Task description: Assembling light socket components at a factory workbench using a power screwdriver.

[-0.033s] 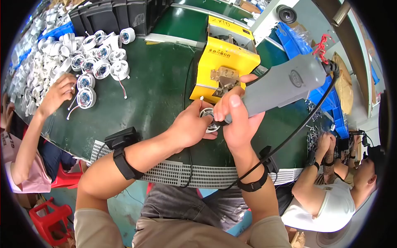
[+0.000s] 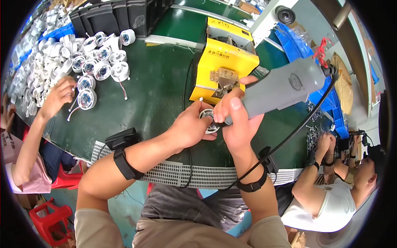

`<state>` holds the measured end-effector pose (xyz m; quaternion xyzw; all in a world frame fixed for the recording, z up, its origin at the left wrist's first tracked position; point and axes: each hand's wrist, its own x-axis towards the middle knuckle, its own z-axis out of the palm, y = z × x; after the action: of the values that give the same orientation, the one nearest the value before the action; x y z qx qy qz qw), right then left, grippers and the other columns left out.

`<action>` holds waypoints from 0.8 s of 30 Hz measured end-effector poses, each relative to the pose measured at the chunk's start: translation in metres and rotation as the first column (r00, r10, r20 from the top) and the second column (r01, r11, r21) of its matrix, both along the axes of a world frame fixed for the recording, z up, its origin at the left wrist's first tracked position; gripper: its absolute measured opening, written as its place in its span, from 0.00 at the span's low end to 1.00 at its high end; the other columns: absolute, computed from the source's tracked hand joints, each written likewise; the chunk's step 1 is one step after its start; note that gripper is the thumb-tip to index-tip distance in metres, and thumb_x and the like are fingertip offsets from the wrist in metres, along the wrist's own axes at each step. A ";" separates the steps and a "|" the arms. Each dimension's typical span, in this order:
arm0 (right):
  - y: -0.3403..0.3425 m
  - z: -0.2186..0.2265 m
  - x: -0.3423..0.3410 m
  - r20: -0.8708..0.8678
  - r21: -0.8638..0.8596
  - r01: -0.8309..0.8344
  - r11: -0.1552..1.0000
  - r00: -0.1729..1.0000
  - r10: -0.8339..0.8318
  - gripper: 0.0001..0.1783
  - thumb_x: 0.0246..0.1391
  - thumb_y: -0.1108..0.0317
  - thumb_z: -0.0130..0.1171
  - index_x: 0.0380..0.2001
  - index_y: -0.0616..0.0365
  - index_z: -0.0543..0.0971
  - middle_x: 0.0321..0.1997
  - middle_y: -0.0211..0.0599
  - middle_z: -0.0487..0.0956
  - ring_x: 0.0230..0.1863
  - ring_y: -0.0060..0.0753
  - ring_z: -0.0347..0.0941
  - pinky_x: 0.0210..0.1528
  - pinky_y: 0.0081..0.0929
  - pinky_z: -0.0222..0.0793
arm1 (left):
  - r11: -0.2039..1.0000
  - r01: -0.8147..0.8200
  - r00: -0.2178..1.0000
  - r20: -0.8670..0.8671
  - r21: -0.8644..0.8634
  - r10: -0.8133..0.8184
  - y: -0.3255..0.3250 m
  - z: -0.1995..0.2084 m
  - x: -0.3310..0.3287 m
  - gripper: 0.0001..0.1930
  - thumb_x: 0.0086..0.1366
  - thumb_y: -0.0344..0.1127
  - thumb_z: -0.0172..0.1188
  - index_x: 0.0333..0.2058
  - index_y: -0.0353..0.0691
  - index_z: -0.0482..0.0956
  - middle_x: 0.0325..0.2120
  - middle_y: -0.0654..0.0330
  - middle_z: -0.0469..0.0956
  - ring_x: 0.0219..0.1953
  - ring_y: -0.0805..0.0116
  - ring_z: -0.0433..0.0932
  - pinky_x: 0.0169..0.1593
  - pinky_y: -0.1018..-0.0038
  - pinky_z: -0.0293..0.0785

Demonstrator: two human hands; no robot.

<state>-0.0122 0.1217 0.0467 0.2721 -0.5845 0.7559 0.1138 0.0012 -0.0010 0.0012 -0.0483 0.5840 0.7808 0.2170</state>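
My left hand (image 2: 188, 127) is closed on a small round white plastic housing (image 2: 212, 129), its fingers around the rim just above the green table. A small white connector (image 2: 201, 99) sticks up by its fingertips. My right hand (image 2: 239, 130) grips a grey electric screwdriver (image 2: 283, 89), which slants up to the right. The tool's dark tip end points into the housing; whether it touches a screw is hidden by my fingers. Just beyond both hands stands a yellow machine (image 2: 225, 60) with a metal mechanism (image 2: 224, 78) on its front.
White housings with circuit boards (image 2: 86, 99) and a heap of white parts lie at the left. A co-worker's hand (image 2: 62, 97) reaches there. A black crate (image 2: 113, 18) stands behind. The tool's black cable (image 2: 304, 128) crosses my right forearm. Another person (image 2: 326, 198) works at right near blue trays (image 2: 289, 41).
The body of the electric screwdriver has dipped very slightly in my right hand. My left hand and the housing look the same.
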 end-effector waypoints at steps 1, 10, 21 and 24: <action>0.001 0.000 0.002 -0.010 -0.033 -0.029 0.999 1.000 0.029 0.22 0.59 0.67 0.51 0.54 0.60 0.58 0.20 0.33 0.65 0.18 0.25 0.63 0.22 0.25 0.66 | 1.000 -0.003 1.000 0.009 -0.015 0.003 -0.001 0.002 0.001 0.18 0.62 0.33 0.53 0.52 0.43 0.71 0.51 0.47 0.74 0.41 0.44 0.80 0.44 0.58 0.79; 0.015 0.010 -0.007 0.081 -0.116 0.240 0.964 0.969 -0.232 0.19 0.57 0.75 0.53 0.51 0.65 0.63 0.20 0.31 0.69 0.17 0.22 0.64 0.22 0.23 0.65 | -0.086 -0.699 0.675 -0.616 -0.710 -0.405 -0.123 0.044 -0.016 0.26 0.53 0.27 0.62 0.53 0.46 0.73 0.61 0.48 0.61 0.59 0.43 0.65 0.61 0.56 0.63; 0.016 0.015 -0.007 -0.088 0.223 0.231 0.947 0.972 -0.217 0.27 0.55 0.57 0.62 0.52 0.62 0.69 0.41 0.35 0.77 0.41 0.26 0.72 0.45 0.26 0.68 | 0.128 -0.614 0.675 -0.602 -0.779 -0.426 -0.090 0.013 -0.035 0.15 0.56 0.31 0.59 0.43 0.39 0.78 0.49 0.47 0.74 0.55 0.43 0.68 0.59 0.56 0.63; 0.025 0.003 -0.026 -0.176 0.142 0.222 0.965 0.965 -0.196 0.29 0.60 0.50 0.56 0.54 0.63 0.69 0.46 0.36 0.76 0.47 0.27 0.71 0.49 0.26 0.67 | 0.229 -0.557 0.701 -0.600 -0.798 -0.386 -0.084 0.025 -0.028 0.12 0.56 0.29 0.59 0.40 0.34 0.78 0.45 0.46 0.76 0.46 0.45 0.75 0.49 0.61 0.72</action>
<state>-0.0377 0.1466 0.0495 0.2771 -0.6579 0.6656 0.2175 -0.0264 -0.0850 0.0264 0.0946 0.9620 0.2057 -0.1529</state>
